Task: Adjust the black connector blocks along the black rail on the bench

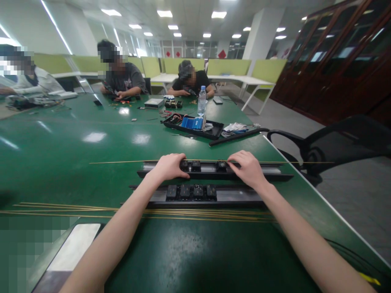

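Observation:
A long black channel (210, 176) lies crosswise on the table, with 3 small black blocks (221, 166) in it. One thin brass-coloured rod (122, 162) runs along the blocks and sticks out beyond both channel ends. My left hand (171, 166) is clasped over the channel's left part, thumb at the front wall, fingers by the leftmost block. Beside the right block, my right hand (246, 167) pinches the rod between thumb and fingertips. Nearer me is a second black channel (238, 194) holding several black blocks (185, 192). Several loose brass rods (195, 213) lie in front of it.
A phone (75, 248) lies at lower left. Beyond the channels are a black tray (214, 129) with a blue finned part, a black strip (236, 137), gloves (235, 129) and a water bottle (202, 101). Several people sit across the table; a chair (336, 142) stands right.

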### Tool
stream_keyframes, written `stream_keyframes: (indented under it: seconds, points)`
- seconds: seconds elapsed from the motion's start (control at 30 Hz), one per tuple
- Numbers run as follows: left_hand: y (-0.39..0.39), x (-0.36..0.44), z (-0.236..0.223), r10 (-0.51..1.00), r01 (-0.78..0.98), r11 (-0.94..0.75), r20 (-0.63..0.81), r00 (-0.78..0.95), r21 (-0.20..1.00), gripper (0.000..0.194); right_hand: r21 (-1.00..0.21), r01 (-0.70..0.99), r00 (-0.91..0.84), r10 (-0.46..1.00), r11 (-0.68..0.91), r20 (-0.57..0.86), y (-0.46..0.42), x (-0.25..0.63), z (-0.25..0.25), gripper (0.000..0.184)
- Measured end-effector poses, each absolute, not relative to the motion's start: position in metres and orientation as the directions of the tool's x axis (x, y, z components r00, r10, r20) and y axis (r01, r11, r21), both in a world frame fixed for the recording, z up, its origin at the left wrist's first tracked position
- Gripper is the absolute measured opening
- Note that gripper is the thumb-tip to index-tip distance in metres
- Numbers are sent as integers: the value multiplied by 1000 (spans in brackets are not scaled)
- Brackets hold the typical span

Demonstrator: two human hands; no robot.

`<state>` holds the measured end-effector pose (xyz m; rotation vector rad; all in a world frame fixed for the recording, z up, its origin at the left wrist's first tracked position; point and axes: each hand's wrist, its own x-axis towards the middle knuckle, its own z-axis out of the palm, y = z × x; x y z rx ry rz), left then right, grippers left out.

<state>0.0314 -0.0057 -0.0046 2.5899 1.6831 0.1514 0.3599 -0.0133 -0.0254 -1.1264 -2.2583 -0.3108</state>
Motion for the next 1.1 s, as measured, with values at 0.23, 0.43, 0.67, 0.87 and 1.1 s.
stream_keyframes:
  seconds: [0.23,0.43,0.67,0.87,1.1]
  points:
    - [-5,33,-5,917,914,-398,54,394,84,72,-6,809,-436,608,588,664,-12,358,-33,15]
    - [-5,33,-7,920,917,-391,59,388,73,70,-2,811,-438,610,585,660,-14,355,-33,16]
    - [-6,35,-5,925,922,-379,52,376,75,68,-8,814,-436,619,581,653,-13,356,-36,17]
    - [-6,35,-3,926,924,-376,50,373,70,69,-19,798,-447,614,602,650,-14,355,-35,18]
    - [-4,34,-4,923,921,-384,50,381,70,68,-64,796,-433,640,601,635,-15,356,-34,21]
